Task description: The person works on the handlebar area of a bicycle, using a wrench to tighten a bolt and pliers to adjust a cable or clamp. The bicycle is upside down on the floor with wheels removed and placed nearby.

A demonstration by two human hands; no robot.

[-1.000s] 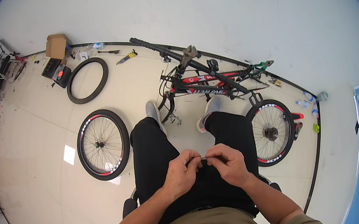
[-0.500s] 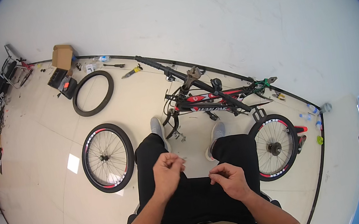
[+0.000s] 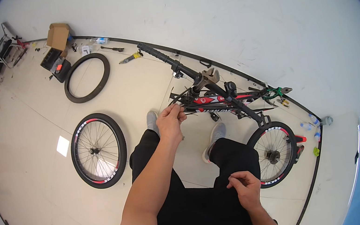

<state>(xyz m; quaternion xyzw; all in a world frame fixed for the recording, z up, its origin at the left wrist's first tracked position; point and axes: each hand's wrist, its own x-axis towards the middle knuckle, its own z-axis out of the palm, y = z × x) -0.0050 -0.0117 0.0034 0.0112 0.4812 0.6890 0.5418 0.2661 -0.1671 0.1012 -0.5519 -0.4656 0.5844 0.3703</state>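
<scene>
My left hand point(image 3: 170, 123) reaches forward to the front end of a red, black and white bicycle frame point(image 3: 223, 101). Its fingers are pinched together beside the cables and fork there; whatever they hold, if anything, is hidden. Over my right thigh hovers my right hand point(image 3: 247, 189), thumb and forefinger pressed together, with anything between them too small to make out. The black handlebar point(image 3: 213, 86) crosses above the frame, and an adjustable wrench point(image 3: 212, 76) lies at its middle.
A bicycle wheel point(image 3: 121, 145) lies on the floor to my left, a loose tyre point(image 3: 106, 74) beyond it. Another wheel point(image 3: 252, 153) with a cassette is at my right. Farther off are an open toolbox point(image 3: 56, 66), a cardboard box point(image 3: 58, 36) and green-handled pliers point(image 3: 276, 92) by the wall.
My left hand has moved forward from above my lap to the front of the bicycle frame. My right hand has shifted slightly right and nearer to me. The whole view has tilted a little.
</scene>
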